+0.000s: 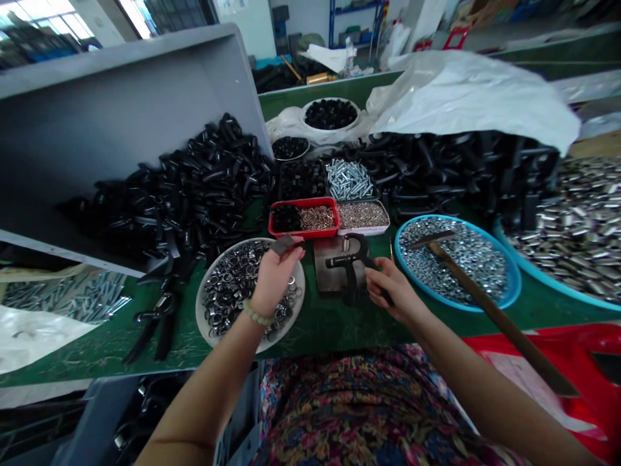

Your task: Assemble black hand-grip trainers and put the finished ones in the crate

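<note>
In swung the left forearm (208, 369), bare, slanting up from the lower left, and there was the left hand (275, 275), thumb and fingers pinched together out front! Opposite, the bare right forearm (460, 369) angled in from the lower right, the right hand (396, 294) slightly nearer the body, curled in a grip, well apart from its partner!

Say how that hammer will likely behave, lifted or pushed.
The hammer is probably stiff: its shaft looks like solid wood. It may feel head-heavy, since the head looks metal. Pushed, it could tip, as the shaft overhangs the blue basin.
</note>
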A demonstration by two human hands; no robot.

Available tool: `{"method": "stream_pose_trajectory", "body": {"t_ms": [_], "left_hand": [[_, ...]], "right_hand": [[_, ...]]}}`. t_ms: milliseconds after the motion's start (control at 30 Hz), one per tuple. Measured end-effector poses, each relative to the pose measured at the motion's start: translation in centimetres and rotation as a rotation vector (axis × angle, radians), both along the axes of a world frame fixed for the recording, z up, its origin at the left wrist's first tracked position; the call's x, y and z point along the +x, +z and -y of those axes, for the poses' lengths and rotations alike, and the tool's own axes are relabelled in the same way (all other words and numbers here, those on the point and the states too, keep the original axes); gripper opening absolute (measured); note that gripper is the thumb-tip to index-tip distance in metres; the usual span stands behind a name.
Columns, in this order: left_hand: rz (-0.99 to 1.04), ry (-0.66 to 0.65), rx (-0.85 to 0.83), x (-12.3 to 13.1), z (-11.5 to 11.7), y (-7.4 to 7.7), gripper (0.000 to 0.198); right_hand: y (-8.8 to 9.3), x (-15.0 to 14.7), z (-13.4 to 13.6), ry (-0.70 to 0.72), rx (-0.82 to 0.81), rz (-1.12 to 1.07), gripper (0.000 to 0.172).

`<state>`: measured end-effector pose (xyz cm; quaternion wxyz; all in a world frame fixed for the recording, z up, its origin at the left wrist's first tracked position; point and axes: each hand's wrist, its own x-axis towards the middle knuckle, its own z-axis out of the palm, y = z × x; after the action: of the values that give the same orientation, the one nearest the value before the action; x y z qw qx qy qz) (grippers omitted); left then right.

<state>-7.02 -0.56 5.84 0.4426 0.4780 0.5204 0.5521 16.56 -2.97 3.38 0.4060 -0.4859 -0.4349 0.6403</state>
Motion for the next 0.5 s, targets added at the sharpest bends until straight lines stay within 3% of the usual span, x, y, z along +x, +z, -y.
{"method": "stream_pose_trajectory", "body": {"t_ms": [100,200,400,500], "left_hand": [[0.063,0.023,-0.001,3.3,2.8,-0.1,0.023],[0.043,0.018,-0.003,4.8,3.8,-0.1,0.019],[-0.09,0.068,0.076,5.3,3.7,-0.3,0.022],[-0.199,0.03,0.06,5.5,4.1,-1.0,0.029]], "right_hand": [[0.9,-0.2,1.8,-0.037,-0.001,-0.321,0.029],[1.5,-0.6,2.8,-0.037,-0.005,-0.415,0.024],[1.6,-1.0,2.7,-0.035,-0.002,-0.389,0.027],[2.4,-0.8,2.2,-0.041,0.052,-0.189,0.025]]}}
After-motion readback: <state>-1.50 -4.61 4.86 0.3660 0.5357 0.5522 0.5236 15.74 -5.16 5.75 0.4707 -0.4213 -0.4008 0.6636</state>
